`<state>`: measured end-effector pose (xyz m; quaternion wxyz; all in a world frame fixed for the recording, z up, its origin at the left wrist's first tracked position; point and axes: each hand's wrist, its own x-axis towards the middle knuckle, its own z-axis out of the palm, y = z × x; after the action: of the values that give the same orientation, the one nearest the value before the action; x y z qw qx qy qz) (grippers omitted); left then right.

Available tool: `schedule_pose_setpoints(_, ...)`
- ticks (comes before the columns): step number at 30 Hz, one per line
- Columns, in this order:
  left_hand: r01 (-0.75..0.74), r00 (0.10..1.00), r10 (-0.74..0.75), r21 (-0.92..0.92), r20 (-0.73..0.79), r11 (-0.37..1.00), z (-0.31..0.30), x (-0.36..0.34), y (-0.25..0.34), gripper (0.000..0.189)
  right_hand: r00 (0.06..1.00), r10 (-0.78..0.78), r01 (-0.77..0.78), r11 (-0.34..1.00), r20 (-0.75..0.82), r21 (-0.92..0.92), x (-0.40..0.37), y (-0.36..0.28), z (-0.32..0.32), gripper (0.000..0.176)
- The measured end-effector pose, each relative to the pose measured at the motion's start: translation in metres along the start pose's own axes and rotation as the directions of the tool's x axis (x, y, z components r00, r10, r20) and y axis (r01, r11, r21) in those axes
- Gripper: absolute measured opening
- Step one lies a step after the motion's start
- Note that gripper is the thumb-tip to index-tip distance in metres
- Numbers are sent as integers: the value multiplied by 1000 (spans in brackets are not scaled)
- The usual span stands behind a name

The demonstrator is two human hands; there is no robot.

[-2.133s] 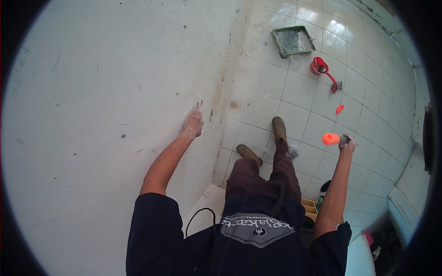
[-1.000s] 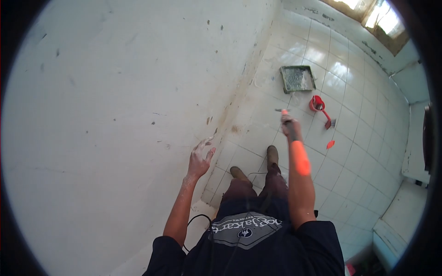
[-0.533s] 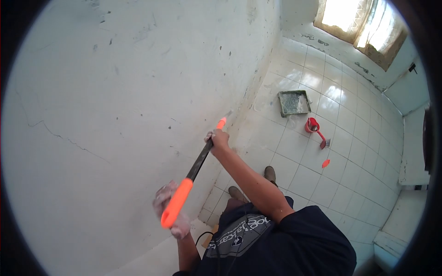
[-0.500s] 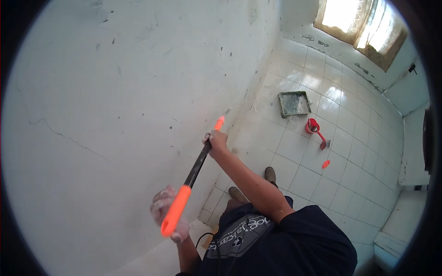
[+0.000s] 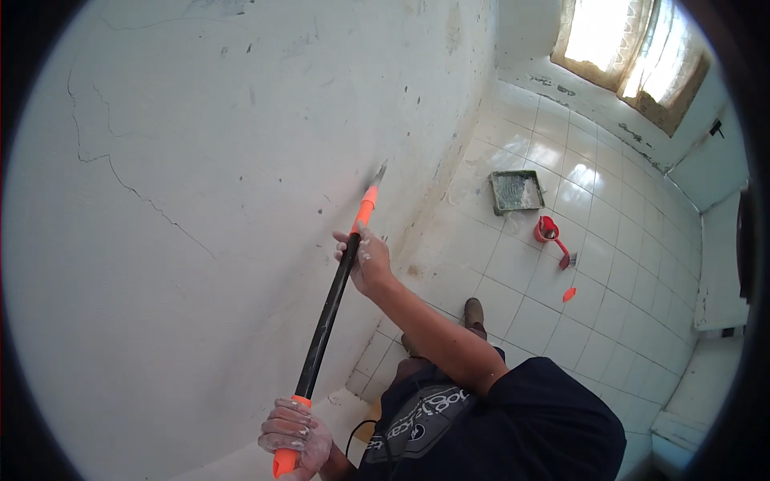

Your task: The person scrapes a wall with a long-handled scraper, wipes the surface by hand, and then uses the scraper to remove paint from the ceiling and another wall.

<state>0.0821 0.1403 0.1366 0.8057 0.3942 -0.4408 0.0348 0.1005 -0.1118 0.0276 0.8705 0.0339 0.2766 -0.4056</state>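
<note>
Fingers (image 5: pixel 286 427) of the left hand (image 5: pixel 314 446), which are marked with white stuff, are closed around the orange grip (image 5: pixel 285 462) at the lower end of a long-handled tool (image 5: pixel 322 341). Higher up, the right hand (image 5: pixel 371 260) holds the same tool, its fingers curled about the place where the black shaft (image 5: pixel 333 301) meets the orange neck (image 5: pixel 365 210). The tool slopes in front of the white wall (image 5: pixel 176 321), and its metal blade (image 5: pixel 378 175) is at the wall surface; whether the edge touches it, I cannot tell. Thin cracks (image 5: pixel 136 192) run across this wall. On the tiled floor (image 5: pixel 529 325), well apart from both hands, lies a paint tray (image 5: pixel 507 191); near it are a red dipper (image 5: pixel 541 232), a brush (image 5: pixel 572 260) just beside the dipper's handle, and a small orange piece (image 5: pixel 569 295).
</note>
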Motion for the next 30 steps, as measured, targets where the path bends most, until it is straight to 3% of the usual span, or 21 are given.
schedule_pose_setpoints(1,-14,990,9,-33,-142,999,3,0,1,50,1000,-3,3,1000,-2,3,3,0,-4,30)
schedule_pose_setpoints(2,-12,991,7,-35,-137,999,-9,-1,2,50,998,-25,24,999,52,25,7,1,-8,28)
schedule_pose_setpoints(4,54,994,-54,-2,97,999,-40,-7,10,78,993,-51,45,997,107,57,9,4,-9,28)
schedule_pose_setpoints(5,55,993,-54,-2,104,998,-48,-10,15,78,993,-55,57,998,101,-20,8,6,-9,30)
schedule_pose_setpoints(8,81,989,-77,-24,125,996,-68,-7,31,61,994,-68,80,987,89,-138,0,23,-4,32)
schedule_pose_setpoints(10,21,955,-7,-45,296,999,-85,3,45,55,993,-76,91,978,88,-186,-10,41,-1,31)
schedule_pose_setpoints(13,-13,933,62,-139,353,990,-94,14,62,46,989,-125,144,946,84,-290,-27,64,4,29)
schedule_pose_setpoints(20,33,935,23,-150,354,988,-102,14,45,45,985,-151,168,947,81,-274,-41,72,11,30)
schedule_pose_setpoints(30,109,943,-58,-137,328,985,-78,0,5,43,995,-101,96,960,-8,-264,-10,43,6,17)
